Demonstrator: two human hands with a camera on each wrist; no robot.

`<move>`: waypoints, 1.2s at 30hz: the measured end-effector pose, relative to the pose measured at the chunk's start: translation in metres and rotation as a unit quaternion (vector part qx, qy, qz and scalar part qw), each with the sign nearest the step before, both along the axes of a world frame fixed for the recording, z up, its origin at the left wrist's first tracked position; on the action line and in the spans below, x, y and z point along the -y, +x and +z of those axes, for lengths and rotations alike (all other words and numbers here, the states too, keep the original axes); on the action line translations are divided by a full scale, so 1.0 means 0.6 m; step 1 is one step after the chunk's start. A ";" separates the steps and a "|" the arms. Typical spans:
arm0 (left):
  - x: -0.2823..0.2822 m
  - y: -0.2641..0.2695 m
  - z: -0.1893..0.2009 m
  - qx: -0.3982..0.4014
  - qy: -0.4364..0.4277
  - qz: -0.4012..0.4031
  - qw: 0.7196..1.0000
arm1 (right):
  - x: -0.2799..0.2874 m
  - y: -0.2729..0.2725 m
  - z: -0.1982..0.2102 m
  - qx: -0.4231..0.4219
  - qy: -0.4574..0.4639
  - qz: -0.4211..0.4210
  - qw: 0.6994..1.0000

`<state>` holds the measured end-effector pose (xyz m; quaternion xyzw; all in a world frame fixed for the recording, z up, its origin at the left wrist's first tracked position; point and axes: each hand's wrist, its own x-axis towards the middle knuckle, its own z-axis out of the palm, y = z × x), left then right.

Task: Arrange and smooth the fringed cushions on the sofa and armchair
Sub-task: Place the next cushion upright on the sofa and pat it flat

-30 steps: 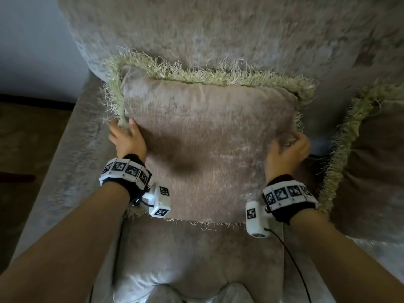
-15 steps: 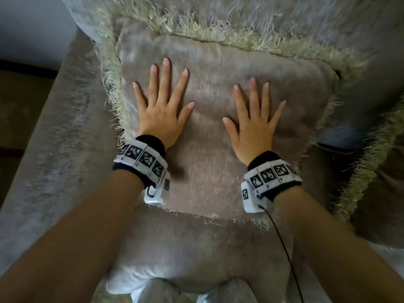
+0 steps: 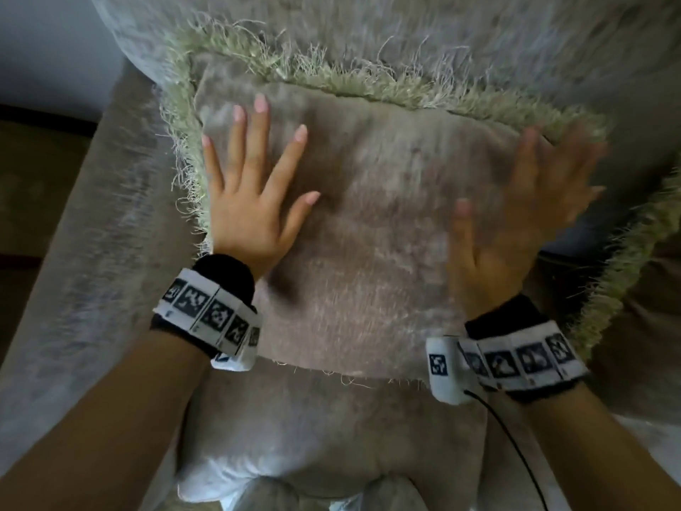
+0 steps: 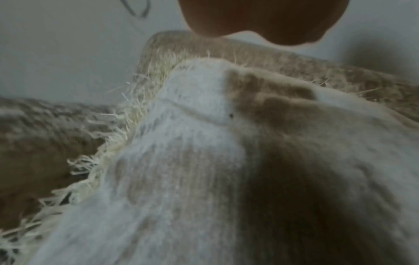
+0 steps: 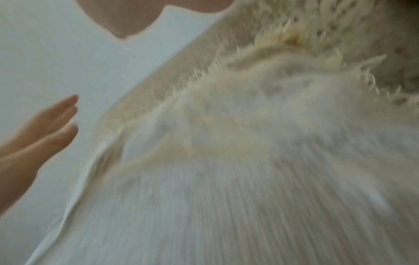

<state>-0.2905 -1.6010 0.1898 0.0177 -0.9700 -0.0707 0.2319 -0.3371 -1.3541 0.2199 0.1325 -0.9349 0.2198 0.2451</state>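
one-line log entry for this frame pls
phase: smoothing | left hand: flat on fringed cushion, fingers spread | right hand: open, blurred, near cushion's right edge | second cushion: at right, untouched

The cushion [image 3: 368,230] is showing a mottled beige-taupe pile with paler pinkish streaks, and its fringe [image 3: 368,83] is running pale yellow-green round the edge. Behind the cushion, the sofa [image 3: 516,38] is wearing a similar greyish-beige, blotchy velvet. To the right of the cushion, a second cushion [image 3: 634,326] is looking darker brown, edged in the same green fringe. Both wrists in front of the cushion are carrying black bands [image 3: 228,274] with white strips printed in black square patterns.
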 end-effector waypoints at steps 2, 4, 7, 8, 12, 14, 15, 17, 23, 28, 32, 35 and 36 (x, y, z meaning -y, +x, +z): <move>-0.001 -0.014 -0.031 0.063 -0.023 0.035 0.997 | 0.007 -0.024 -0.035 0.079 0.074 0.010 0.994; -0.014 -0.037 -0.057 0.214 0.000 0.042 0.976 | 0.035 -0.049 -0.092 0.236 0.187 0.041 0.953; -0.012 -0.050 -0.059 0.242 0.048 0.042 0.968 | 0.036 -0.063 -0.101 0.279 0.218 0.052 0.934; -0.012 -0.041 -0.044 0.202 0.068 0.039 0.976 | 0.025 -0.055 -0.073 0.241 0.176 0.052 0.953; -0.020 -0.008 -0.019 0.023 0.048 0.042 0.998 | -0.009 -0.019 -0.006 0.044 0.019 0.001 0.999; -0.039 -0.025 -0.049 0.090 0.012 0.065 0.994 | 0.039 -0.029 -0.045 0.158 0.129 0.030 0.979; -0.048 -0.034 -0.063 0.168 0.019 0.064 0.984 | 0.060 -0.037 -0.073 0.239 0.185 0.057 0.951; -0.046 -0.049 -0.078 0.248 0.026 0.055 0.967 | 0.074 -0.058 -0.111 0.314 0.244 0.073 0.915; -0.015 0.017 -0.036 0.049 0.037 0.019 0.998 | 0.022 0.001 -0.011 0.006 0.031 0.081 0.996; -0.022 -0.020 -0.092 0.273 0.017 0.044 0.961 | 0.079 -0.039 -0.119 0.240 0.331 0.183 0.894; -0.022 0.016 -0.051 0.129 0.069 0.022 0.989 | 0.094 0.014 -0.064 0.127 0.174 0.125 0.969; -0.037 0.048 -0.075 0.147 -0.033 -0.033 0.988 | 0.076 0.024 -0.072 0.103 0.256 0.163 0.947; -0.018 0.050 -0.096 0.184 -0.048 0.010 0.982 | 0.055 -0.002 -0.094 0.134 0.292 0.164 0.933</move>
